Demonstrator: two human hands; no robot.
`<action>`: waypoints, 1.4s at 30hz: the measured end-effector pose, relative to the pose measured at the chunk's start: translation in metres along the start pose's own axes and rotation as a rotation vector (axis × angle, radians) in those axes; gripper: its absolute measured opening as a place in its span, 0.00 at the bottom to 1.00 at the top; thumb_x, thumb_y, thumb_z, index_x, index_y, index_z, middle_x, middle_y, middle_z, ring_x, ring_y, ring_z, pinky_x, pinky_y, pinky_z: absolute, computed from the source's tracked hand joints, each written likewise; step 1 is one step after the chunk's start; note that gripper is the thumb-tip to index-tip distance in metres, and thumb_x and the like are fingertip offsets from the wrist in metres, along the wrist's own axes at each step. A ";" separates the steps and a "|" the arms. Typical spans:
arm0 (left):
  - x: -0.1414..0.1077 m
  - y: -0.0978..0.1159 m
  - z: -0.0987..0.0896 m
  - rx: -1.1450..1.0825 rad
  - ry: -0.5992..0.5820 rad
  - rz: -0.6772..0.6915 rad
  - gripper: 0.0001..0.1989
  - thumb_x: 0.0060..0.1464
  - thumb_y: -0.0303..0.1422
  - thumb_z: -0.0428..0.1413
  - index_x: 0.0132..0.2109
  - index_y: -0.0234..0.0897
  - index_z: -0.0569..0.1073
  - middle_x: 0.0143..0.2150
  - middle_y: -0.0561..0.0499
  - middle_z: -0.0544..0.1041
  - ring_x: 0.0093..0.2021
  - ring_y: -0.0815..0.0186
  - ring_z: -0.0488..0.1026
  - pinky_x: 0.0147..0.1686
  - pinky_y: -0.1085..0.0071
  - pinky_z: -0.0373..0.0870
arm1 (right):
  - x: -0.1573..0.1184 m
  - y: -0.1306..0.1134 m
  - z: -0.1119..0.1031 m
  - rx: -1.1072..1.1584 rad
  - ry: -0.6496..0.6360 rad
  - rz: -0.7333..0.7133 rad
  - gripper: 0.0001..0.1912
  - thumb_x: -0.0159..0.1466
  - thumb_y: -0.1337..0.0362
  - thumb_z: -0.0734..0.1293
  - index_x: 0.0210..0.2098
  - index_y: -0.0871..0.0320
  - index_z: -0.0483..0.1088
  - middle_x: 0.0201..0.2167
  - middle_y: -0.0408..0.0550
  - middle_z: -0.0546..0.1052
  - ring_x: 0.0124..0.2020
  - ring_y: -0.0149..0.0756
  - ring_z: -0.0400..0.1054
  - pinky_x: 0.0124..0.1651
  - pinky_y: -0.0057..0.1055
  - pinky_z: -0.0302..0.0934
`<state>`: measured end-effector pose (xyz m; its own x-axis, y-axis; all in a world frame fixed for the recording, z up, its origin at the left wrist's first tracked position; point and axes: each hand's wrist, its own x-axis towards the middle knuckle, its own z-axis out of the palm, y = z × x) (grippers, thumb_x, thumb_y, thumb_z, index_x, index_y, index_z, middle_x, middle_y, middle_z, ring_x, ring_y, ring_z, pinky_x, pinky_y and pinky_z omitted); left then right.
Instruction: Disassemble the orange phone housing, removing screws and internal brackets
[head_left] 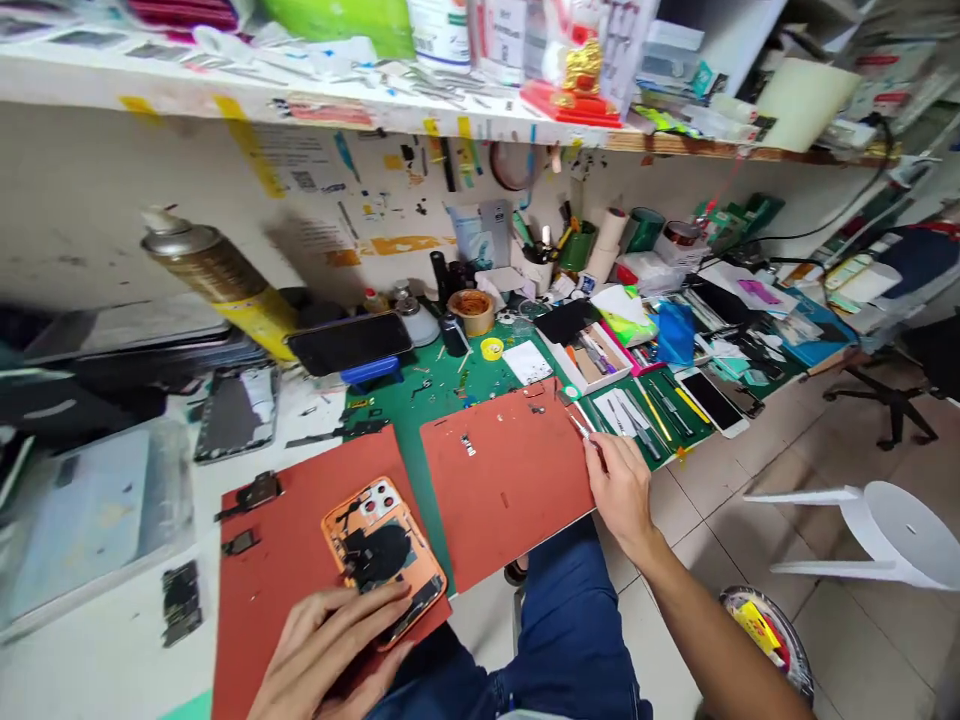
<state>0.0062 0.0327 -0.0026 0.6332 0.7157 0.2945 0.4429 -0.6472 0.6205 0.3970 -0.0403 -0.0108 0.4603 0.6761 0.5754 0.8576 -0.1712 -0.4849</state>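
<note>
Left hand (326,650) closed around the low end of an orange phone body (382,535), fingers lying over it. Back of the phone body open, with black bits and round camera holes in view. Phone body flat on a red-orange mat (277,630), close to the mat's right edge. Right hand (619,490) pinched shut on thin metal tweezers (579,427), tips just over the right edge of a second red-orange mat (506,490). Small black parts (247,495) on the first mat, near its top left corner. Just past the tweezers, a row of thin tools (645,420) on a green mat (442,400). Toward the back edge of the worktop, a black phone (349,343) on a blue stand (371,370), a tape roll (472,311) and a big spray can (217,270).
</note>
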 end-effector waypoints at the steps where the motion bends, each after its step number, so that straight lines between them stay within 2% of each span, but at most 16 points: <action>1: 0.003 0.006 -0.002 -0.008 0.011 0.007 0.15 0.64 0.38 0.65 0.57 0.52 0.82 0.53 0.48 0.86 0.51 0.55 0.79 0.53 0.59 0.79 | 0.001 0.003 0.004 -0.012 -0.027 -0.026 0.14 0.77 0.62 0.63 0.45 0.59 0.81 0.41 0.55 0.85 0.43 0.42 0.78 0.51 0.40 0.73; 3: 0.008 0.016 -0.006 -0.039 0.011 0.057 0.15 0.64 0.32 0.64 0.56 0.49 0.82 0.50 0.48 0.87 0.48 0.58 0.81 0.51 0.60 0.80 | 0.002 0.010 0.008 -0.024 -0.082 -0.065 0.15 0.77 0.62 0.63 0.44 0.59 0.81 0.40 0.56 0.85 0.42 0.43 0.78 0.51 0.41 0.72; 4: 0.011 0.019 -0.008 -0.094 0.053 0.054 0.12 0.65 0.30 0.63 0.54 0.46 0.83 0.46 0.47 0.87 0.45 0.60 0.82 0.47 0.62 0.80 | 0.001 0.012 0.008 -0.031 -0.101 -0.071 0.14 0.77 0.62 0.63 0.44 0.59 0.81 0.41 0.57 0.85 0.43 0.44 0.78 0.52 0.43 0.72; 6: 0.011 0.022 -0.013 -0.163 0.115 -0.026 0.05 0.68 0.30 0.60 0.46 0.41 0.82 0.39 0.47 0.85 0.39 0.62 0.80 0.40 0.65 0.79 | 0.001 0.015 0.005 -0.043 -0.134 -0.079 0.13 0.76 0.61 0.65 0.45 0.60 0.82 0.44 0.61 0.85 0.46 0.48 0.78 0.56 0.48 0.70; 7: 0.009 0.021 -0.016 -0.158 0.150 -0.074 0.07 0.70 0.30 0.58 0.43 0.39 0.81 0.37 0.47 0.83 0.37 0.63 0.79 0.38 0.65 0.78 | 0.001 0.013 0.002 -0.049 -0.137 -0.080 0.13 0.76 0.60 0.66 0.45 0.60 0.82 0.48 0.63 0.85 0.49 0.51 0.78 0.58 0.51 0.69; 9: 0.000 0.021 -0.021 -0.140 0.234 -0.156 0.12 0.72 0.30 0.53 0.37 0.38 0.77 0.30 0.50 0.78 0.32 0.65 0.75 0.34 0.66 0.75 | -0.003 0.001 -0.005 -0.068 -0.124 -0.077 0.14 0.75 0.59 0.67 0.46 0.62 0.82 0.49 0.66 0.84 0.51 0.55 0.78 0.59 0.55 0.68; 12: -0.020 0.028 -0.027 -0.098 0.291 -0.239 0.09 0.73 0.29 0.54 0.41 0.39 0.75 0.30 0.51 0.77 0.31 0.66 0.73 0.33 0.66 0.73 | -0.019 -0.039 -0.018 0.027 -0.175 0.033 0.13 0.74 0.56 0.70 0.46 0.58 0.82 0.41 0.58 0.86 0.41 0.49 0.81 0.49 0.45 0.74; 14: -0.033 0.037 -0.026 -0.057 0.278 -0.251 0.04 0.71 0.27 0.57 0.48 0.39 0.76 0.35 0.50 0.80 0.33 0.66 0.75 0.36 0.66 0.74 | -0.034 -0.074 -0.022 0.304 -0.406 0.229 0.15 0.74 0.54 0.69 0.48 0.58 0.82 0.39 0.54 0.86 0.32 0.41 0.81 0.38 0.37 0.76; 16: -0.043 0.045 -0.020 0.001 0.257 -0.237 0.09 0.69 0.25 0.59 0.54 0.41 0.77 0.41 0.49 0.82 0.39 0.64 0.77 0.41 0.65 0.76 | -0.047 -0.106 -0.020 0.544 -0.652 0.382 0.17 0.73 0.51 0.70 0.47 0.59 0.82 0.36 0.53 0.86 0.27 0.38 0.79 0.29 0.32 0.74; 19: -0.052 0.052 -0.004 0.107 0.252 -0.212 0.19 0.67 0.23 0.62 0.61 0.42 0.77 0.46 0.48 0.83 0.48 0.59 0.76 0.50 0.61 0.73 | -0.054 -0.137 -0.009 0.669 -0.816 0.521 0.22 0.70 0.47 0.71 0.48 0.61 0.82 0.28 0.50 0.84 0.21 0.34 0.74 0.24 0.29 0.70; 21: -0.055 0.053 0.009 0.170 0.267 -0.199 0.22 0.66 0.23 0.64 0.63 0.42 0.76 0.46 0.48 0.83 0.49 0.57 0.74 0.50 0.60 0.70 | -0.051 -0.147 -0.002 0.656 -0.870 0.596 0.24 0.69 0.45 0.72 0.49 0.61 0.82 0.25 0.48 0.82 0.20 0.33 0.71 0.24 0.29 0.69; 25: -0.049 0.050 0.025 0.238 0.309 -0.152 0.21 0.65 0.26 0.66 0.63 0.40 0.77 0.44 0.48 0.82 0.48 0.57 0.72 0.47 0.61 0.65 | -0.044 -0.156 0.003 0.542 -0.911 0.679 0.28 0.67 0.42 0.72 0.51 0.61 0.81 0.23 0.47 0.80 0.20 0.34 0.70 0.24 0.29 0.66; 29: -0.040 0.048 0.032 0.258 0.310 -0.113 0.21 0.64 0.27 0.68 0.62 0.36 0.77 0.44 0.47 0.84 0.49 0.56 0.72 0.50 0.59 0.64 | -0.043 -0.161 0.008 0.447 -0.899 0.625 0.28 0.66 0.41 0.72 0.49 0.60 0.82 0.24 0.47 0.80 0.23 0.37 0.72 0.29 0.33 0.67; 33: -0.036 0.047 0.036 0.237 0.335 -0.098 0.19 0.63 0.23 0.67 0.59 0.35 0.78 0.44 0.47 0.84 0.49 0.56 0.71 0.50 0.59 0.64 | -0.047 -0.163 0.017 0.381 -0.856 0.564 0.25 0.63 0.41 0.74 0.43 0.57 0.83 0.29 0.48 0.81 0.24 0.37 0.73 0.33 0.35 0.67; 38: -0.035 0.045 0.037 0.182 0.350 -0.106 0.17 0.64 0.22 0.66 0.58 0.36 0.78 0.44 0.47 0.84 0.49 0.56 0.70 0.48 0.59 0.64 | -0.049 -0.164 0.024 0.385 -0.842 0.579 0.24 0.62 0.41 0.75 0.39 0.57 0.83 0.29 0.47 0.79 0.22 0.35 0.70 0.31 0.34 0.66; 42: -0.036 0.044 0.038 0.136 0.363 -0.136 0.17 0.65 0.23 0.65 0.59 0.37 0.78 0.45 0.47 0.83 0.49 0.56 0.69 0.48 0.60 0.63 | -0.048 -0.165 0.024 0.431 -0.841 0.624 0.27 0.59 0.39 0.76 0.38 0.57 0.83 0.31 0.48 0.79 0.26 0.36 0.70 0.31 0.34 0.66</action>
<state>0.0269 -0.0314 -0.0133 0.3088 0.8276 0.4688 0.6027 -0.5516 0.5766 0.2279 -0.0271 0.0258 0.3399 0.8541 -0.3936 0.3064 -0.4963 -0.8123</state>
